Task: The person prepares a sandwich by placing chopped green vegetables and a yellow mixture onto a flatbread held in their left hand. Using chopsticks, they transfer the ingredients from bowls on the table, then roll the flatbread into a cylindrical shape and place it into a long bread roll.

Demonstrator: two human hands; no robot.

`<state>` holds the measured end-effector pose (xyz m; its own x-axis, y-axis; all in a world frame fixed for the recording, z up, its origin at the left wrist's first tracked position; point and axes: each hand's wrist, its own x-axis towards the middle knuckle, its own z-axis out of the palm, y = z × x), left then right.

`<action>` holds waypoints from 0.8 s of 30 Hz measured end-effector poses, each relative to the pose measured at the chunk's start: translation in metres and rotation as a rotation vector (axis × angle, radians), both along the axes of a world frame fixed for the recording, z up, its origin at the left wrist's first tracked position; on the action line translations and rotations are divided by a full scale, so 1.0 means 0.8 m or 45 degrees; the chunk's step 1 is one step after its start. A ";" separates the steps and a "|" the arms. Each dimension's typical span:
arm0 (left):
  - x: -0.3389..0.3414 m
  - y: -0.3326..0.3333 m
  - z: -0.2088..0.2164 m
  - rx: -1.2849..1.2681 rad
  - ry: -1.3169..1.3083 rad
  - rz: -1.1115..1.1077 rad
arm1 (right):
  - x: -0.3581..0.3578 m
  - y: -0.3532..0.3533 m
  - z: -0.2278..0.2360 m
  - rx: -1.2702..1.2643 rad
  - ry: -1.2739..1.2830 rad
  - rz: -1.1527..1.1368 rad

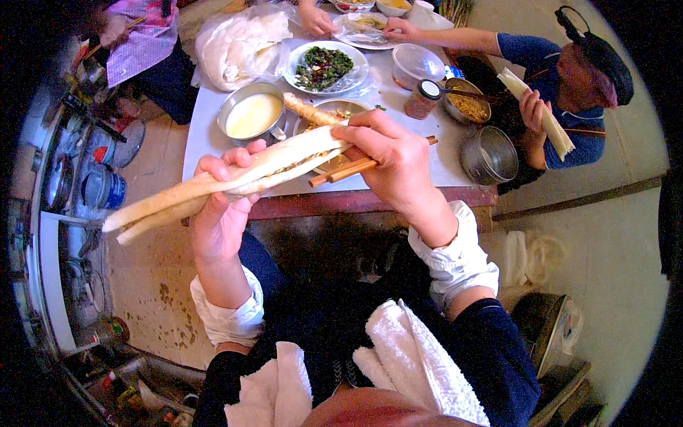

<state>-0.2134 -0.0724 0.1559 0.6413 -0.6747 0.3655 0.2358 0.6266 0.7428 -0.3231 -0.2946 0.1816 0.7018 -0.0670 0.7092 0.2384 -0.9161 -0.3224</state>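
Room: bare concrete floor, dish rack with bowls and pots along the wearer's left; meal in progress, other people seated at the far and right sides.
Surface: low table with pale cover and red front edge [370, 203], crowded with dishes.
Bag: clear plastic bag of white flatbreads [238, 43], far left of the table.
Main item: long pale rolled flatbread wrap [220, 181], held above the near table edge and the wearer's lap, running from low left to high right; filling shows at the open right end.
Left hand [220, 213]: closed around the middle of the wrap from below, fingers curled over its top.
Right hand [391, 160]: pinching the wrap's right end with the fingertips, also gripping a pair of brown wooden chopsticks [356, 169] that point left under the wrap.
Steel bowl: round metal bowl of pale yellow liquid [252, 114], just beyond the wrap.
Greens: white plate of chopped dark greens [324, 67], behind the bowl.
Jar: small dark-lidded spice jar [421, 98], right of centre.
Progress: judged well along; bread is filled and mostly rolled. Right end not closed yet, chopsticks not put down.
Co-worker: person at right holds a second rolled flatbread [544, 117].
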 end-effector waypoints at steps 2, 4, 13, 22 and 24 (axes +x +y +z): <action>0.014 -0.007 0.003 -0.001 -0.006 -0.020 | 0.007 -0.014 0.004 -0.007 0.011 0.056; 0.032 -0.014 0.005 0.006 0.001 -0.045 | 0.010 -0.025 0.010 -0.026 0.045 0.120; 0.098 -0.062 0.018 -0.025 -0.060 -0.128 | 0.039 -0.047 0.006 0.010 0.024 0.032; 0.096 -0.051 0.004 -0.015 -0.013 -0.142 | 0.038 -0.033 -0.001 -0.059 0.011 -0.009; 0.092 -0.048 0.001 -0.008 -0.034 -0.134 | 0.034 -0.032 -0.004 -0.078 -0.010 0.006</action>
<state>-0.1401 -0.1104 0.1568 0.5568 -0.7356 0.3858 0.2806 0.6037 0.7462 -0.2963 -0.3203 0.1782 0.6962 -0.0204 0.7175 0.2449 -0.9329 -0.2642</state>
